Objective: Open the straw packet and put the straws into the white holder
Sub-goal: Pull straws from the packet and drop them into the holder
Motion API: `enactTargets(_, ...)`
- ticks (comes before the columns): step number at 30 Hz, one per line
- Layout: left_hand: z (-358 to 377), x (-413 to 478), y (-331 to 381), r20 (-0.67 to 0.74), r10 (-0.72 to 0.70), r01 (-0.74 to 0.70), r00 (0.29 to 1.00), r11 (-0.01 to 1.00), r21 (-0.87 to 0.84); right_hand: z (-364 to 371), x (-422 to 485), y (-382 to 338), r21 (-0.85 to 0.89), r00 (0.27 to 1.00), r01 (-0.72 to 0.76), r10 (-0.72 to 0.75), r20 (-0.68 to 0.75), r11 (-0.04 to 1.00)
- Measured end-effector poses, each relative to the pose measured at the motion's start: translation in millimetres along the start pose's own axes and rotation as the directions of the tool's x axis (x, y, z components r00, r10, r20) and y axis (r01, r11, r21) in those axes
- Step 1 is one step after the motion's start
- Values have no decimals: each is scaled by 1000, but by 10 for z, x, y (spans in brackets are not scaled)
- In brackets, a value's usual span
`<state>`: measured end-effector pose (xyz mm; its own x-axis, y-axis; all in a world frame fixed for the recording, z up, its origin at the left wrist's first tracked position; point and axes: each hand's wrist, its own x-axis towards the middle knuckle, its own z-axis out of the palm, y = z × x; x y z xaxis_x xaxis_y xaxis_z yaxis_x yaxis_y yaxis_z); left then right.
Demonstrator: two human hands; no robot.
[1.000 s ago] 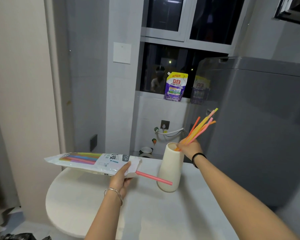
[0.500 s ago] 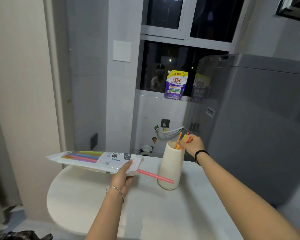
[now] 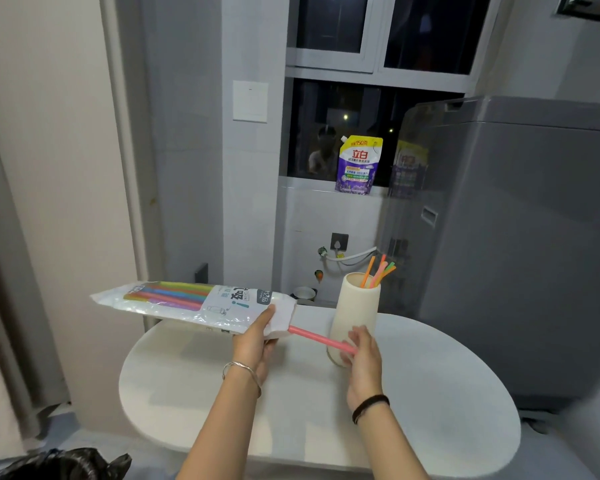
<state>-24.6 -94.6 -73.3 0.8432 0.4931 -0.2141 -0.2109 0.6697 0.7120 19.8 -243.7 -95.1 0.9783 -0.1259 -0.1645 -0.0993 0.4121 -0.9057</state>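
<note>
Over table (image 3: 430,393), right hand (image 3: 362,355) touches packet's pink straw (image 3: 317,338).

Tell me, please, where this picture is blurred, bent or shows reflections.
Head view: the right hand by the pink straw is smeared with motion blur, while the straw packet print stays readable; the dark window mirrors a person's figure; the wide lens bows the door frame at the left; the room light is dim and grayish.

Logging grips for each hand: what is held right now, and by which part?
Left hand grips the straw packet near its open end. Right hand is at the protruding pink straw's tip; grip unclear.
</note>
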Motion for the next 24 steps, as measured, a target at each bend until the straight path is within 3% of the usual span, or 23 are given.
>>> enactTargets(4, -38, -82, -26, 54, 25, -33, 998, 988, 149, 98, -137, 85, 271, 955, -257, 201, 217, 928)
enactTargets(12, 7, -208, -97, 219, 149, -233, 964, 872, 431, 321, -242, 224, 441, 897, -429, 317, 307, 788)
enactTargets(17, 49, -307, -153, 321, 151, -307, 935, 799, 517, 391, -231, 232, 526, 887, -454, 306, 346, 719)
enactTargets(20, 47, -315, -136, 314, 148, -291, 938, 828, 479, 400, -231, 262, 459, 946, -318, 245, 212, 829)
enactTargets(24, 58, -350, -109, 234, 120, -209, 965, 889, 407, 402, -262, 200, 370, 979, -160, 100, 177, 915)
